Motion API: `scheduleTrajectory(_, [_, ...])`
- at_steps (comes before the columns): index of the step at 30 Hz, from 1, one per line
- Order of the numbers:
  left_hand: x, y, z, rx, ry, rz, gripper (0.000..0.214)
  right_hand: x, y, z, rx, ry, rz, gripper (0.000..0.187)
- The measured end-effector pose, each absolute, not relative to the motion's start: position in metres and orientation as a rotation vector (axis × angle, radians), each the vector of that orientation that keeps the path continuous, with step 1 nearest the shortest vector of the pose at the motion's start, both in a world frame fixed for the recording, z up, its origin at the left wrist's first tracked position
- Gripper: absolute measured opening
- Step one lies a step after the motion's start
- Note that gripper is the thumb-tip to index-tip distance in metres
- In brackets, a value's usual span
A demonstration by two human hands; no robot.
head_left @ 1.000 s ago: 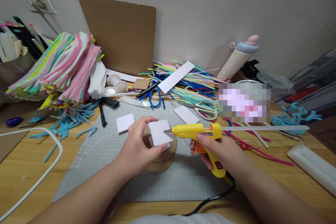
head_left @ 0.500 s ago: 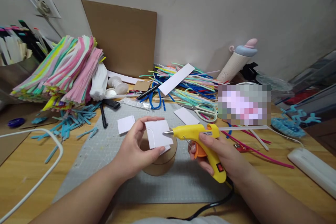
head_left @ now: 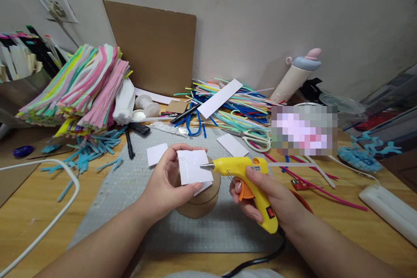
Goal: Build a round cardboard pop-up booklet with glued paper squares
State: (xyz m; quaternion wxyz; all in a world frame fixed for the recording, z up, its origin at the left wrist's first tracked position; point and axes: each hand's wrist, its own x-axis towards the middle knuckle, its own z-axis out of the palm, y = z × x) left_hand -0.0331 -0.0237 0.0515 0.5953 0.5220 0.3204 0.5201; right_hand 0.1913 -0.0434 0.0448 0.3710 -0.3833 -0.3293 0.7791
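Now, left hand (head_left: 167, 182): closed around a white card piece (head_left: 193, 167), thumb on top, fingers underneath, holding it tilted up above the cardboard cylinder (head_left: 199, 202).
Right hand (head_left: 267, 193): wrapped around the handle of the yellow glue gun (head_left: 248, 177), one finger on the orange trigger.
Glue gun tip: its metal nozzle points left and touches the right edge of the card piece, or stands just off it; which of the two cannot be told.
Card piece: a thin curved line shows near its left side; a second white sheet peeks out beneath its lower right corner.
Cardboard cylinder: stands upright on the grey cutting mat (head_left: 137, 221), partly hidden behind the left hand and the card.
Loose white squares: one (head_left: 157, 154) lies on the mat just left of the left hand, another (head_left: 232, 144) lies beyond the gun.
Scissors (head_left: 257, 140): rest at the far edge of the mat, beside the heap of coloured straws (head_left: 228, 104).
Pipe cleaner stack (head_left: 81, 87): piled at far left, well apart from both hands.
Black cord (head_left: 257, 260): runs from the gun's base toward the lower edge.
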Motion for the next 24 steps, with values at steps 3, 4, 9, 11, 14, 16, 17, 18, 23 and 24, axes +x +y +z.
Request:
scheduleTrajectory(3, [-0.034, -0.022, 0.05, 1.158, 0.715, 1.186, 0.053, 0.191, -0.044, 0.044, -0.98, -0.849, 1.994, 0.047])
scheduleTrajectory(4, [-0.035, -0.022, 0.049, 1.135, 0.709, 1.178, 0.054, 0.191, -0.044, 0.044, -0.982, -0.855, 1.989, 0.046])
scheduleTrajectory(9, [-0.035, -0.021, 0.045, 1.043, 0.751, 1.174, 0.061, 0.192, -0.044, 0.042, -1.012, -0.872, 1.962, 0.047])
scheduleTrajectory(11, [-0.034, -0.021, 0.045, 1.032, 0.764, 1.177, 0.058, 0.191, -0.044, 0.043, -1.026, -0.879, 1.959, 0.048])
scheduleTrajectory(14, [-0.034, -0.022, 0.043, 1.031, 0.777, 1.154, 0.055, 0.188, -0.046, 0.044, -1.048, -0.896, 1.948, 0.049])
scheduleTrajectory(16, [-0.035, -0.022, 0.041, 1.027, 0.78, 1.133, 0.057, 0.187, -0.047, 0.046, -1.066, -0.919, 1.918, 0.049])
scheduleTrajectory(17, [-0.035, -0.022, 0.039, 1.025, 0.778, 1.12, 0.059, 0.186, -0.047, 0.046, -1.075, -0.934, 1.897, 0.048])
scheduleTrajectory(18, [-0.035, -0.023, 0.038, 1.026, 0.772, 1.105, 0.061, 0.185, -0.047, 0.047, -1.081, -0.951, 1.878, 0.048])
scheduleTrajectory(23, [-0.034, -0.025, 0.033, 1.013, 0.76, 1.043, 0.073, 0.182, -0.053, 0.044, -1.138, -1.061, 1.703, 0.043])
scheduleTrajectory(24, [-0.034, -0.025, 0.032, 1.007, 0.766, 1.035, 0.072, 0.182, -0.054, 0.043, -1.179, -1.097, 1.642, 0.043])
